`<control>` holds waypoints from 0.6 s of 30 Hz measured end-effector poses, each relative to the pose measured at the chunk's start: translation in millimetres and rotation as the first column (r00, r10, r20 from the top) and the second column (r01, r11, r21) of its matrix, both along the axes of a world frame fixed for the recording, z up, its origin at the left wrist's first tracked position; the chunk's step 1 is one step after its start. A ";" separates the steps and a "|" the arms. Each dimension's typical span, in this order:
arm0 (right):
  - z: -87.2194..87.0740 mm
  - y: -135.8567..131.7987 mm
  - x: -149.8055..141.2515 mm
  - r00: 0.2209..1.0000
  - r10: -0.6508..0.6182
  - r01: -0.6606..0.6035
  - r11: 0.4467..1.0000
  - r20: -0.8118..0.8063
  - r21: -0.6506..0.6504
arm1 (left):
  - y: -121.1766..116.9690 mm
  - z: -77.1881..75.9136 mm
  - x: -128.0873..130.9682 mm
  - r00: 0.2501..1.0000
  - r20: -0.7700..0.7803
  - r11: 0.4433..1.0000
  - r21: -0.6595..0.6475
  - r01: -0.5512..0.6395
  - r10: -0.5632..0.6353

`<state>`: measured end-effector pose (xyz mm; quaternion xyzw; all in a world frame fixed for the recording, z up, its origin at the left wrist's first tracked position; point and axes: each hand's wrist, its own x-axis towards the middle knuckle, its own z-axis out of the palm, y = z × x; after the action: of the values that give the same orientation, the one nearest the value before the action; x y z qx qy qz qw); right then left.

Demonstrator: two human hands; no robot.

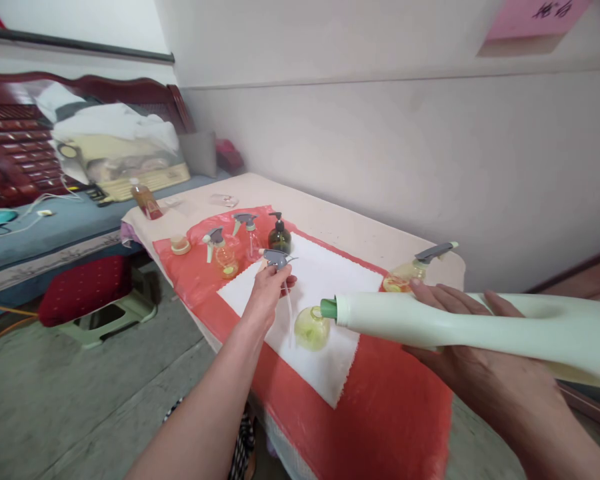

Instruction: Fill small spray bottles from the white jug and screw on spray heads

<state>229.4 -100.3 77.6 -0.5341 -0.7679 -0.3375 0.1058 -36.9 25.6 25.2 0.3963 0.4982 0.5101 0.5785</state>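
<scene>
A grey spray trigger head (277,258) is pinched in my left hand (269,288), its clear dip tube hanging down over the white cloth. My right hand (475,340) grips a large pale green bottle (410,317), tilted onto its side. The bottle's mouth, with a green spout (329,308) inside, points left at the open neck of a round yellowish clear bottle (312,330). That round bottle stands on the white cloth (325,373). Whether liquid is flowing from the spout cannot be seen.
Two spray bottles (225,257) and a dark pump bottle (279,235) stand beyond the cloth on red plastic sheeting (395,400). Another spray bottle (413,270) is at right, partly behind the green bottle. A red-topped stool (87,287) stands left of the table.
</scene>
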 end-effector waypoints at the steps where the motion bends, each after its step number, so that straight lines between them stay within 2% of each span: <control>1: -0.2 0.0 0.1 1.000 0.000 0.000 1.000 -0.003 -0.002 | 0.0 0.2 0.1 1.000 0.001 1.000 0.001 -0.001 0.001; 18: 1.7 -1.5 -0.2 0.999 0.022 -0.023 0.999 0.040 0.038 | 0.3 0.0 0.1 1.000 0.003 1.000 0.002 0.000 0.000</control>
<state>229.2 -101.8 79.3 -0.5164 -0.7691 -0.3617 0.1045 -36.8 26.0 25.2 0.3962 0.4968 0.5111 0.5787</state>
